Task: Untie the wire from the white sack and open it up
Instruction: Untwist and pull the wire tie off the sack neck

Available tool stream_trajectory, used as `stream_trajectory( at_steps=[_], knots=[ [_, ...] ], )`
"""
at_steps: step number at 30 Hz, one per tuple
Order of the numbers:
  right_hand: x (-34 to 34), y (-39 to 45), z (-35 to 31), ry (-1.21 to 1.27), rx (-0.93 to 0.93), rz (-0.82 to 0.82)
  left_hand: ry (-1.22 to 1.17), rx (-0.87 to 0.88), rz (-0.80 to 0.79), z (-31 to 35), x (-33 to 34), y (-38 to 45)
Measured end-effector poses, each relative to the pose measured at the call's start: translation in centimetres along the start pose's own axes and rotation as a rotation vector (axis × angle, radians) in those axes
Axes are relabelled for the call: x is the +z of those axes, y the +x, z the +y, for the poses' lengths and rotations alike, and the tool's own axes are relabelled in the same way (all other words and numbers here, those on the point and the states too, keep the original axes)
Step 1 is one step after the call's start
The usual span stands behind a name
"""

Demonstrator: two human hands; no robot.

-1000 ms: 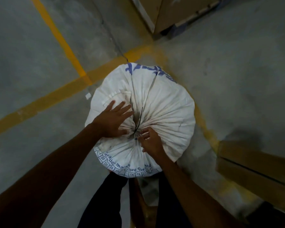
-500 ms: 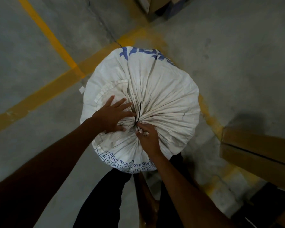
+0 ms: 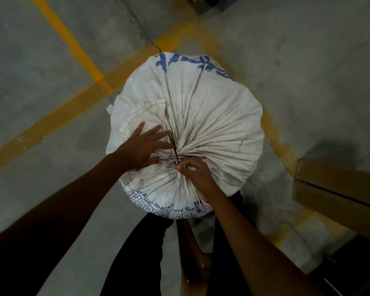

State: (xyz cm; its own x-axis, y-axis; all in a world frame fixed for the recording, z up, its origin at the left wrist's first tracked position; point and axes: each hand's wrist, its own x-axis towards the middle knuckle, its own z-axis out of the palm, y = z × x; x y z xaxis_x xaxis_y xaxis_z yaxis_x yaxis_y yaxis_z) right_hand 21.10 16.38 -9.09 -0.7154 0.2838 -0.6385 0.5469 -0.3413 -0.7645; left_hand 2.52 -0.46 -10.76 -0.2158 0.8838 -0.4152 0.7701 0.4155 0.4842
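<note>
A full white sack [image 3: 212, 116] with blue print stands upright on the floor in front of me. Its top is gathered into tight pleats that meet near the middle. A thin dark wire [image 3: 175, 151] binds that gathered knot and sticks up a little. My left hand [image 3: 144, 147] lies flat on the sack just left of the knot, fingers spread. My right hand [image 3: 195, 175] is just below the knot, its thumb and fingertips pinched on the wire's lower end.
The sack stands on grey concrete floor [image 3: 41, 92] crossed by yellow painted lines [image 3: 73, 42]. A stack of brown cardboard [image 3: 338, 189] lies to the right. More boxes [image 3: 209, 3] sit at the top edge. My dark trouser legs [image 3: 137, 253] are below the sack.
The view has shifted so the sack sits higher in frame. My right hand's fingers have closed onto the wire's lower end; my left hand stays pressed on the sack.
</note>
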Motion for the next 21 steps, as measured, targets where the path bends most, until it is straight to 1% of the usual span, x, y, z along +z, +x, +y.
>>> stream_trajectory(
  at_steps=[2,6,8,10,12,16,18,21],
  knots=[
    [-1.2,-0.6,-0.2,0.037,0.029,-0.057,-0.012,-0.019,-0.034,0.4,-0.2,0.1],
    [-2.2,-0.7,-0.5,0.032,0.013,-0.156,-0.058,-0.083,-0.066,1.2,-0.7,0.2],
    [-2.3,-0.7,-0.5,0.049,0.016,-0.183,-0.125,-0.140,-0.032,1.8,-1.0,0.2],
    [-2.7,-0.8,-0.3,0.073,0.037,-0.203,-0.163,-0.152,0.010,2.4,-1.3,0.3],
    [-3.3,-0.9,-0.2,0.111,0.077,-0.229,-0.159,-0.158,0.012,3.2,-1.7,0.6],
    [-4.5,-1.4,0.3,0.143,0.128,-0.320,-0.145,-0.222,0.001,4.4,-2.0,1.2],
    [-4.8,-1.6,0.5,0.157,0.126,-0.331,-0.165,-0.248,0.020,4.5,-1.8,1.2],
    [-4.7,-1.7,0.6,0.114,0.106,-0.283,-0.193,-0.292,0.059,4.9,-1.9,1.4]
  ],
)
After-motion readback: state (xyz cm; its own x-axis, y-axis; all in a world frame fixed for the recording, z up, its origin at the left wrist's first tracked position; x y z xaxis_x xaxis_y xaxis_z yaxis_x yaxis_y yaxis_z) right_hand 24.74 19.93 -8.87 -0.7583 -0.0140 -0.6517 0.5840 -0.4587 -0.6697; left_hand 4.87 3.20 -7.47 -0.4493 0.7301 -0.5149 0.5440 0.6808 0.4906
